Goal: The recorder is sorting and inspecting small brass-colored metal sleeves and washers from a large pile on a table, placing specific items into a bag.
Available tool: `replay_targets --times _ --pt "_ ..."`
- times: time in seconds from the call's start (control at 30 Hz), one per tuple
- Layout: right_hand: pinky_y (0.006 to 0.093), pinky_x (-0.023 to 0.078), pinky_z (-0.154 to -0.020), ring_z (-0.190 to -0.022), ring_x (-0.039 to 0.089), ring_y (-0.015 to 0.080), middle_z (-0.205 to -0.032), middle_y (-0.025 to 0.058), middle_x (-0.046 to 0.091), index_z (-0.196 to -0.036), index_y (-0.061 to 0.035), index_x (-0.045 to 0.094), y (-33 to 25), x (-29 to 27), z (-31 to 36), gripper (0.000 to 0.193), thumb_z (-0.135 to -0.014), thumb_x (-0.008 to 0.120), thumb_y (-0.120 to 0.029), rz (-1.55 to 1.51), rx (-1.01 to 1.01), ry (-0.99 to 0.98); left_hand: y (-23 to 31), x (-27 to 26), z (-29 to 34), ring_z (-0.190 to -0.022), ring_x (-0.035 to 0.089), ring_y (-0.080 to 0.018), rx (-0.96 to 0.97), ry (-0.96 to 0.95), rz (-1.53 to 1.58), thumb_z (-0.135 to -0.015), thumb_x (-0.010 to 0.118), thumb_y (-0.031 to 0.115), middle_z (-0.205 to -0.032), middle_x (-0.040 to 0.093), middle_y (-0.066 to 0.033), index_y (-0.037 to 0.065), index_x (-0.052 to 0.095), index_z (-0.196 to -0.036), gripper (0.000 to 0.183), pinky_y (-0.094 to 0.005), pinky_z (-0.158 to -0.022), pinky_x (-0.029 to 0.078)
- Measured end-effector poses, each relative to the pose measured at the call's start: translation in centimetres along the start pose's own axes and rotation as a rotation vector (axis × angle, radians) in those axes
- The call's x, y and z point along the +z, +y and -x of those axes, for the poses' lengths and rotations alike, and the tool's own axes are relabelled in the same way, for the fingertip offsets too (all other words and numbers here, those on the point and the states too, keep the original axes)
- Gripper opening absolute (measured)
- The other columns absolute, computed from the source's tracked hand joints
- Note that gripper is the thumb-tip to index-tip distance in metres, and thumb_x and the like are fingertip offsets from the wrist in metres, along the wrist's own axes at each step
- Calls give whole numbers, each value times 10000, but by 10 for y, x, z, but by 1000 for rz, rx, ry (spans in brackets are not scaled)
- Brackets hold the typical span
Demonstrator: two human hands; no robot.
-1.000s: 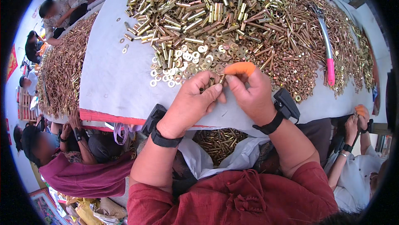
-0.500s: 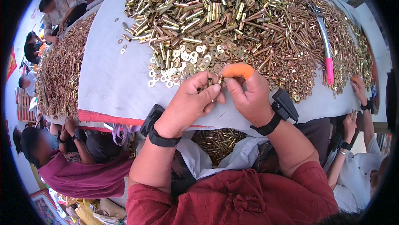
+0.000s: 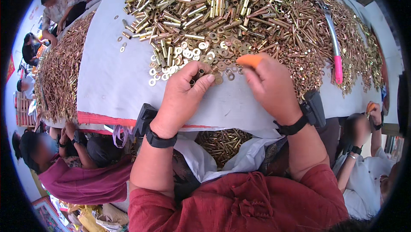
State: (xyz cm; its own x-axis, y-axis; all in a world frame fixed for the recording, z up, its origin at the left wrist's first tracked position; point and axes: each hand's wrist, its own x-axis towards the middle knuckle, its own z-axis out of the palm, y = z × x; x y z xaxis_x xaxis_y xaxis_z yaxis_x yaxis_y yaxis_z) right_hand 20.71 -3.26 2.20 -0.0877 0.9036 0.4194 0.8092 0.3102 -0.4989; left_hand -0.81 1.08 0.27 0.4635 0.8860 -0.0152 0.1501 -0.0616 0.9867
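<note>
My left hand (image 3: 182, 88) is closed around a few short gold-coloured metal sleeves (image 3: 200, 73); their open round ends show between thumb and curled fingers. To the right, my right hand (image 3: 274, 82) hovers over the table with an orange finger cot (image 3: 249, 60) on its index finger. Its thumb is smeared by motion and stands apart from the index finger; nothing shows between them. Just beyond both hands lie loose flat washers (image 3: 187, 53). Small coppery nuts (image 3: 305, 77) are heaped beside my right hand.
Behind the washers rises a heap of metal sleeves (image 3: 188, 7), with bolts (image 3: 295, 22) to its right. A pink-handled tool (image 3: 338, 69) lies on that side. A white bag (image 3: 201, 163) of finished-looking metal pieces sits at my lap. Other people work on both sides.
My hands have moved apart: the right has gone right, away from the sleeves, and the left slightly left, still holding sleeves. A co-worker at right has leaned into view.
</note>
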Motion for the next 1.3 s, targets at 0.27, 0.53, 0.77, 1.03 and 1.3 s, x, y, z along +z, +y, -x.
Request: replay_targets --times 0.27,0.53,0.77,1.03,1.3 --pt "409 492 -640 -774 593 290 -831 98 542 -825 -46 618 -4 13 11 103 -809 676 -131 178 -51 -129 -1 1 1 -641 451 -22 -3 -5 -32 -963 604 97 -805 605 35 49 616 -1019 75 -188 -568 391" --pt "403 501 -669 -813 601 291 -861 97 574 -853 -46 630 -13 22 9 169 -787 713 -177 204 -60 -106 1 1 -1 -665 469 -28 -4 -16 -58 -956 620 107 -811 602 35 40 618 -1022 94 -194 -587 409" --pt "406 500 -696 -844 596 294 -887 97 585 -891 -43 650 -1 24 5 188 -792 718 -187 155 -70 -100 -5 0 1 -709 490 -39 97 -14 -143 -953 627 113 -819 600 26 29 612 -1008 102 -200 -627 420" --pt "404 495 -739 -855 613 318 -885 103 623 -928 -65 678 -2 15 2 176 -782 730 -149 133 -27 -192 -2 -3 2 -722 493 -47 2 -18 -95 -955 626 113 -817 597 27 24 606 -1018 111 -210 -646 427" --pt "338 507 -671 -760 631 246 -899 107 644 -989 -45 682 -6 15 -2 167 -830 684 -97 -525 241 -86 0 0 1 -753 513 -61 72 -50 -187 -943 633 104 -841 610 8 11 612 -1021 123 -223 -686 444"
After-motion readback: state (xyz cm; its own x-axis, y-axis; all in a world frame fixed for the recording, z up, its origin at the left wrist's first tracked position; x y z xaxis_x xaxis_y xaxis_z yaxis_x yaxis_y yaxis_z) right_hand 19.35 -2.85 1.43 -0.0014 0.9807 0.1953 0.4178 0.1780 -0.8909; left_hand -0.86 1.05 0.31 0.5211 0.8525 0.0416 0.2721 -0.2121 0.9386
